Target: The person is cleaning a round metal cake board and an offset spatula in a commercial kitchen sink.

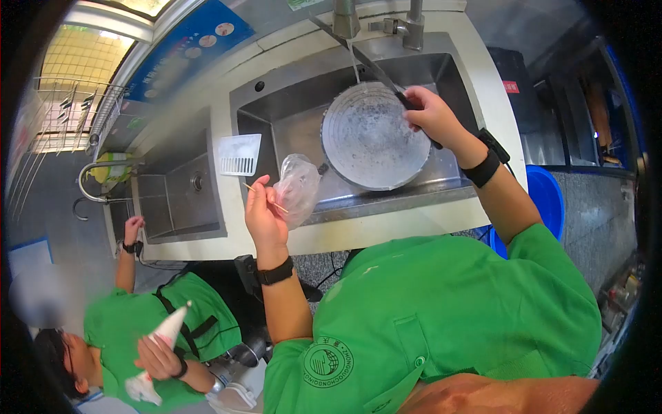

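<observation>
Far left, toward ten o'clock, a wire rack (69, 114). Under it, toward nine, a curved tap (82, 181). Toward eight, a co-worker in a green shirt (121, 321), with one hand (132, 226) up near the small sink (186, 210) at nine o'clock and the other hand (160, 357) wrapped around a white piping bag (171, 326) between seven and eight. Between ten and eleven, a blue board (176, 55). Closer in at ten, a white slotted plate (240, 154) by the left edge of the large sink (293, 127).

At nine o'clock, near the middle, the left hand (266, 219), pinching a thin stick (252, 188) between thumb and fingers. Just beside those fingers, a clear plastic bag (299, 188); cannot tell whether gripped too. At twelve, a tap (345, 22) with a thin stream running down to the rim of a round grey pan (378, 141), in the large sink toward one o'clock. Between one and two, the right hand (434, 119), closed around the black handle (409, 102) of a long knife (376, 72), blade crossing over the pan's edge, tip toward twelve. At three, a blue bucket (548, 200).
</observation>
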Demonstrator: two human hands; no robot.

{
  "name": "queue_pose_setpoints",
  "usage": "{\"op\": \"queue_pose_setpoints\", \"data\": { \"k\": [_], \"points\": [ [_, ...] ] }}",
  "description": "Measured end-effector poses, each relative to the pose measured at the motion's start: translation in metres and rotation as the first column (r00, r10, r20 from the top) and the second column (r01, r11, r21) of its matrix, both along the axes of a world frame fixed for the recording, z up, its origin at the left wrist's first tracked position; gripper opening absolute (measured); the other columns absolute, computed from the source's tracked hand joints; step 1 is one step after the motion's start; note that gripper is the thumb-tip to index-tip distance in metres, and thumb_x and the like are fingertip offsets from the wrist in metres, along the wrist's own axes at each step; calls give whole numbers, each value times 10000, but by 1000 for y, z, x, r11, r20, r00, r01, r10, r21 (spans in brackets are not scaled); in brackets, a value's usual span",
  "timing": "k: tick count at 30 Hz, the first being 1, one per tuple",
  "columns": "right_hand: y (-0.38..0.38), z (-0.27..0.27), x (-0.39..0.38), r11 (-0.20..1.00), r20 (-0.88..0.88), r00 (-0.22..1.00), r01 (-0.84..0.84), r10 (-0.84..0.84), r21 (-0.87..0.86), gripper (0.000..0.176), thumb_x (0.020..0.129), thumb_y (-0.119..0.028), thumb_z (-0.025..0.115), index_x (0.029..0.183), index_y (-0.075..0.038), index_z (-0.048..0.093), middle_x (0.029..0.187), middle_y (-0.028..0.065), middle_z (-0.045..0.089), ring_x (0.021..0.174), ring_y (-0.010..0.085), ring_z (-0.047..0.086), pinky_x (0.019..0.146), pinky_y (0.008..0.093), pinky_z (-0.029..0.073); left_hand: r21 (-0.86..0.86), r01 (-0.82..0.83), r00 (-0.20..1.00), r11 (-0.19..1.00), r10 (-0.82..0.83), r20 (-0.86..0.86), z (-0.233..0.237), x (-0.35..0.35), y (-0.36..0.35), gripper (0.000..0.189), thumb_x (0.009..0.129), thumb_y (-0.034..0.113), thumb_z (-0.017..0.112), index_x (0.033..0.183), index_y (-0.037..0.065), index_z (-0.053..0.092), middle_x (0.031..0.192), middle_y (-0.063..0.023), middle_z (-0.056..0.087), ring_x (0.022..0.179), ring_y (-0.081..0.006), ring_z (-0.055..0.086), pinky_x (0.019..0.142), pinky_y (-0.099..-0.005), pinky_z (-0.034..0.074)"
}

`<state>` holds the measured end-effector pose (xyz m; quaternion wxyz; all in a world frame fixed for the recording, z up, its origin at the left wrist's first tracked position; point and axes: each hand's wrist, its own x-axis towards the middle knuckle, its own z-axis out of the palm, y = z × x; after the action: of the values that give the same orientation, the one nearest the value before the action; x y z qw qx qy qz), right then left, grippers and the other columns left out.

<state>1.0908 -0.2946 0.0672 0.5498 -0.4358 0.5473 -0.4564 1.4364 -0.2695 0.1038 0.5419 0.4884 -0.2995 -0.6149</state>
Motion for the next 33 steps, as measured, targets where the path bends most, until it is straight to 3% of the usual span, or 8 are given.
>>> {"op": "queue_pose_setpoints", "data": {
  "k": [1, 3, 6, 13, 19, 24, 30, 33],
  "points": [
    [0, -20, -7, 1000, 0, 1000, 2, -2, 5, 164, 711, -35, 558, 866, 2, 520, 726, 37, 535, 703, 113, 518, 636, 248, 418, 2, -19, 1000, 1000, 19, -3, 0, 1, 0, 234, 925, 199, 395, 993, -6, 486, 641, 26, 375, 604, -57, 343, 581, -176, 304],
    [4, -63, -21, 987, -443, 890, 38, -103, -155, 188, 687, -69, 566, 851, -6, 499, 698, 77, 528, 679, 172, 530, 613, 303, 424, 0, -17, 1000, 1000, 17, 3, -1, 4, 0, 235, 925, 202, 396, 989, -5, 488, 639, 27, 370, 604, -57, 339, 583, -176, 301],
    [17, -93, -35, 994, -619, 780, 106, -97, -22, 190, 686, -94, 570, 837, -13, 488, 720, 124, 545, 675, 245, 538, 620, 341, 421, 6, -27, 999, 1000, 27, 16, 2, 9, 3, 237, 924, 206, 398, 984, -3, 492, 636, 28, 363, 603, -59, 336, 588, -176, 298],
    [35, -104, -38, 990, -637, 768, 134, -70, 51, 233, 696, -99, 559, 913, -24, 516, 821, 156, 572, 790, 317, 558, 694, 346, 431, 44, -41, 999, 998, 42, -18, 0, 10, 3, 229, 922, 210, 402, 975, 6, 493, 630, 28, 360, 605, -59, 338, 591, -180, 308],
    [40, -117, -32, 993, -752, 650, 45, -113, -110, 273, 689, -69, 552, 957, -26, 517, 909, 172, 559, 893, 318, 537, 763, 359, 428, 53, -39, 999, 998, 40, -17, -8, 13, 3, 216, 928, 212, 381, 990, 33, 486, 631, 30, 367, 567, -62, 363, 535, -185, 354],
    [37, -111, -21, 998, -956, 291, -50, -18, -34, 290, 677, -128, 608, 947, -55, 534, 1031, 122, 517, 1037, 301, 455, 860, 434, 359, 62, -44, 999, 997, 44, -9, -9, 16, 7, 215, 927, 215, 383, 982, 37, 489, 627, 31, 368, 563, -62, 366, 532, -184, 348],
    [21, -138, 26, 801, -986, 147, -580, -72, -145, 497, 779, -327, 525, 1185, -52, 447, 1286, 145, 380, 1217, 326, 300, 1011, 434, 202, 65, -45, 999, 997, 46, -2, -17, 19, 9, 214, 926, 213, 383, 978, 36, 491, 623, 30, 367, 568, -61, 366, 533, -183, 332],
    [25, -134, 48, 853, -997, 74, -519, -21, -56, 595, 808, -389, 475, 1280, -48, 349, 1361, 128, 291, 1263, 311, 239, 1043, 429, 136, 58, -53, 999, 997, 53, -1, -16, 17, 10, 216, 926, 212, 384, 977, 34, 493, 622, 28, 369, 568, -61, 361, 532, -182, 324]
  ]
}}
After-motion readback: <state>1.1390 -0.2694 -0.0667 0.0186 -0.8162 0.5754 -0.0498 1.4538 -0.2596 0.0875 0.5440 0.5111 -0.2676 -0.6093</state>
